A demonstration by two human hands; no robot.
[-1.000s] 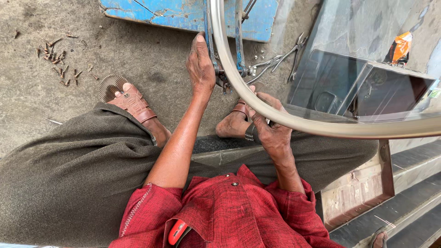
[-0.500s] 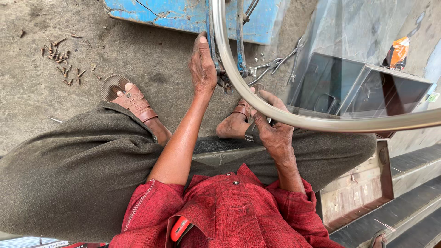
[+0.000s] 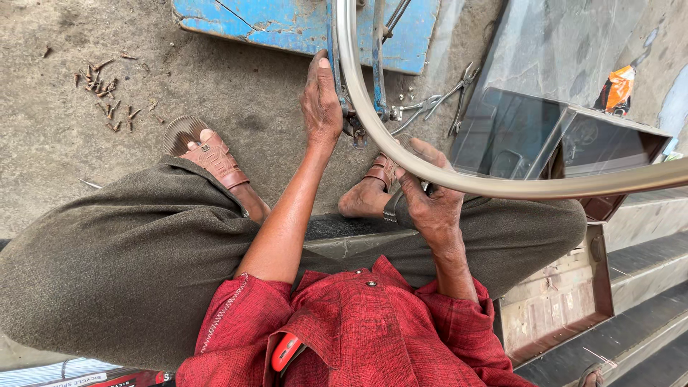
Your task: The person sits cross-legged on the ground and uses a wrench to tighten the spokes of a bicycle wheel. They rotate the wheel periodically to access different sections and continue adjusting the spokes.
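Observation:
A bare silver bicycle wheel rim curves from the top middle down and across to the right edge. It sits in a blue metal stand on the ground. My left hand rests on the rim's left side by the stand, fingers wrapped against it. My right hand grips the rim's lower curve from below, thumb on top. Whether a small tool sits in the right hand is hidden.
Pliers lie on the ground right of the stand. Small rusty spoke nipples are scattered at the upper left. A dark open metal box stands at the right. My sandalled feet rest on the concrete.
The view has shifted slightly. Both hands stay on the rim, with the right hand's fingers adjusted a little along the lower curve.

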